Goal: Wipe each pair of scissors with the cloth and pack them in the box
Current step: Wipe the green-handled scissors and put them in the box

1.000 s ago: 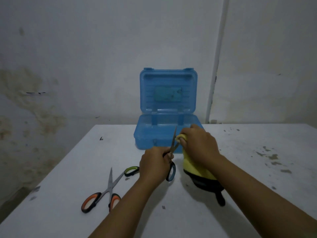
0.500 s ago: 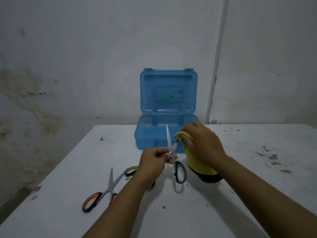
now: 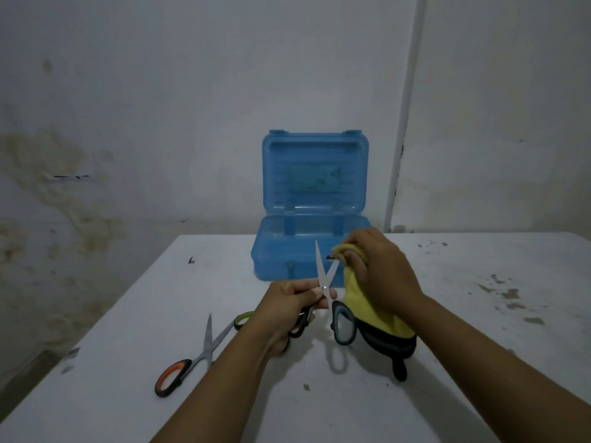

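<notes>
Scissors now spread open in a V, blades up; a second ago they were shut and the cloth ran along the closed pair. Left hand pinches them at the pivot, one loop tucked in the palm, the other loop hanging free just right of the grip. Right hand is closed on the cloth, bunched over the right blade's tip, touching it. Reads as switching to wiping inner blade faces one at a time. Box stands open just beyond the grip, nothing visible packed. Two more pairs, orange and green, lie left of the grip, likely unwiped. Early in the task.
</notes>
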